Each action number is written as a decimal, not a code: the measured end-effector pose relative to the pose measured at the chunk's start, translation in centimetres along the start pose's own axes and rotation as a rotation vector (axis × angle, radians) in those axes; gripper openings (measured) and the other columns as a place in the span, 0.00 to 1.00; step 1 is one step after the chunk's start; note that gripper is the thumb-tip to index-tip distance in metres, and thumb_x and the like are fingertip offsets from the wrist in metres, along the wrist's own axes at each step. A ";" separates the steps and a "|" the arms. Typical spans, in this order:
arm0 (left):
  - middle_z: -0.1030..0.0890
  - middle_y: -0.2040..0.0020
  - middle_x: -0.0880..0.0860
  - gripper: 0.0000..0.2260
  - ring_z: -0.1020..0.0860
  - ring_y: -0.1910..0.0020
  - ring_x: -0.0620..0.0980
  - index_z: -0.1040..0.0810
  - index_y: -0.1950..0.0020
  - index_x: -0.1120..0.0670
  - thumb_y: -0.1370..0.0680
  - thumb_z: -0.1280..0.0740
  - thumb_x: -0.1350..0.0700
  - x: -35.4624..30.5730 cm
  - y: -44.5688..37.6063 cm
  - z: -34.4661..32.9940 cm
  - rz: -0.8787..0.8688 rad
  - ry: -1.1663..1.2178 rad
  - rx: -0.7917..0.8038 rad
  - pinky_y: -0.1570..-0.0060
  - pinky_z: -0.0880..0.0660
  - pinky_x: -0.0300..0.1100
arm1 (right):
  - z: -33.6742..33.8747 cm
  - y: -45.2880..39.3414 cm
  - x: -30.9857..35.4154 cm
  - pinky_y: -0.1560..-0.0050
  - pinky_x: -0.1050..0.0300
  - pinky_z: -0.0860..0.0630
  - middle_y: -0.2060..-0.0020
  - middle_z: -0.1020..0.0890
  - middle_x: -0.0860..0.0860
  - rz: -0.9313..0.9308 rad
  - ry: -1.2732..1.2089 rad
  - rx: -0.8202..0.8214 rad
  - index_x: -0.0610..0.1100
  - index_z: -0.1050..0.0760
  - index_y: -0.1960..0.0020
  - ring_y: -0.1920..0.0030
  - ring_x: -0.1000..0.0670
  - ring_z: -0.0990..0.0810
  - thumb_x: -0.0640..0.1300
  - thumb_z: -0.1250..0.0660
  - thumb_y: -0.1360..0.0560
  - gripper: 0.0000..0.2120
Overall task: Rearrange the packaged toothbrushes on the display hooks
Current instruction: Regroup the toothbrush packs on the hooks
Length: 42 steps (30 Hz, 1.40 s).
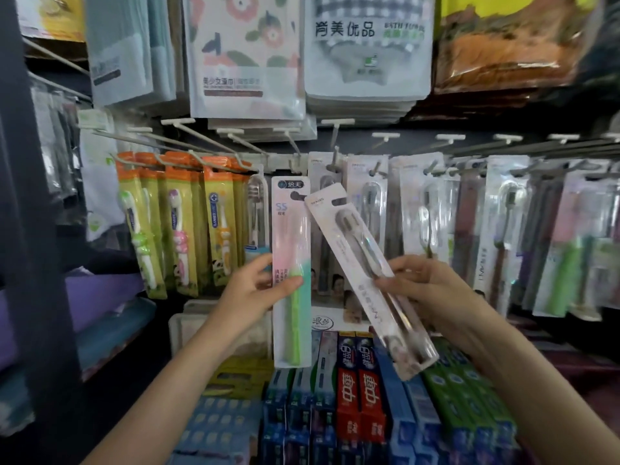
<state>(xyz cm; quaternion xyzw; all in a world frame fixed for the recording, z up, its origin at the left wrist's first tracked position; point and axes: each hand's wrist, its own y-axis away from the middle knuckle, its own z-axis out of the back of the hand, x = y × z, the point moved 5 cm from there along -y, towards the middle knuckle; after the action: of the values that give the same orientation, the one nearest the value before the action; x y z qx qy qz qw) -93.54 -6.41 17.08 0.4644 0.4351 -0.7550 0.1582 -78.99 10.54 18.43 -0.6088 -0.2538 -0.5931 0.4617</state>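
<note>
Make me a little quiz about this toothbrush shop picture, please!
1. True or false: the left hand holds the pink pack with the green toothbrush.
2. Which pack is tilted? A) the pink pack B) the white pack with the dark toothbrush in the right hand.
3. Fill in: the children's toothbrushes hanging on the left have yellow-green cards with ______ tops.

Key: 1 true; 2 B; 3 orange.
</note>
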 end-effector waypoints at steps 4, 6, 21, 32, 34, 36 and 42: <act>0.16 0.55 0.46 0.13 0.20 0.51 0.47 0.22 0.50 0.41 0.34 0.31 0.47 -0.1 0.3 -0.5 0.068 0.067 0.016 0.50 0.24 0.45 | 0.2 0.0 -0.4 0.59 0.52 0.24 0.58 0.15 0.43 0.025 0.071 0.007 0.42 0.25 0.61 0.59 0.43 0.18 0.42 0.27 0.35 0.08; 0.16 0.54 0.46 0.14 0.20 0.50 0.47 0.22 0.50 0.41 0.35 0.32 0.46 -0.2 0.4 -0.5 0.086 0.080 0.026 0.47 0.24 0.47 | 0.6 0.0 -0.2 0.54 0.47 0.22 0.58 0.15 0.44 0.053 0.101 -0.005 0.42 0.25 0.59 0.56 0.42 0.17 0.38 0.28 0.32 0.06; 0.17 0.52 0.44 0.11 0.20 0.51 0.40 0.22 0.45 0.47 0.26 0.32 0.55 -1.1 0.8 -3.9 0.051 -0.070 0.115 0.49 0.25 0.37 | 5.8 1.5 0.3 0.74 0.60 0.30 0.67 0.20 0.44 0.343 0.484 -0.448 0.46 0.27 0.58 0.70 0.49 0.23 0.42 0.35 0.26 0.03; 0.17 0.52 0.47 0.10 0.19 0.52 0.42 0.22 0.47 0.48 0.28 0.31 0.56 -2.4 -0.1 -7.3 -0.006 0.003 0.107 0.49 0.24 0.40 | 8.1 0.4 4.2 0.68 0.56 0.29 0.60 0.20 0.38 0.406 0.558 -0.465 0.46 0.27 0.55 0.65 0.44 0.24 0.41 0.37 0.24 0.02; 0.17 0.53 0.47 0.11 0.19 0.53 0.42 0.22 0.46 0.48 0.28 0.31 0.56 -2.5 -0.2 -7.5 -0.022 0.005 0.094 0.50 0.24 0.37 | 8.3 -0.2 3.5 0.67 0.53 0.26 0.61 0.20 0.41 0.354 0.434 -0.462 0.48 0.27 0.58 0.65 0.43 0.23 0.42 0.37 0.24 0.04; 0.16 0.54 0.46 0.09 0.19 0.54 0.40 0.22 0.49 0.47 0.28 0.31 0.56 -2.8 -0.3 -7.6 -0.047 0.015 0.081 0.53 0.24 0.35 | 8.7 -0.5 2.6 0.69 0.58 0.25 0.63 0.19 0.46 0.306 0.339 -0.460 0.49 0.27 0.59 0.65 0.46 0.21 0.44 0.37 0.24 0.05; 0.16 0.54 0.42 0.12 0.19 0.54 0.40 0.21 0.50 0.46 0.32 0.32 0.51 -4.3 -0.4 -10.1 -0.119 0.078 0.151 0.55 0.25 0.32 | 10.3 1.5 0.7 0.60 0.70 0.29 0.56 0.22 0.53 0.356 0.500 -0.511 0.48 0.27 0.50 0.56 0.56 0.23 0.49 0.35 0.25 0.06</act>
<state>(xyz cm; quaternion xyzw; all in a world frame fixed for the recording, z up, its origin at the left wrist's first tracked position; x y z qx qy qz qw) -85.85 1.27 19.01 0.4774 0.4095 -0.7750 0.0608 -72.60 18.59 20.04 -0.5755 0.1316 -0.6776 0.4387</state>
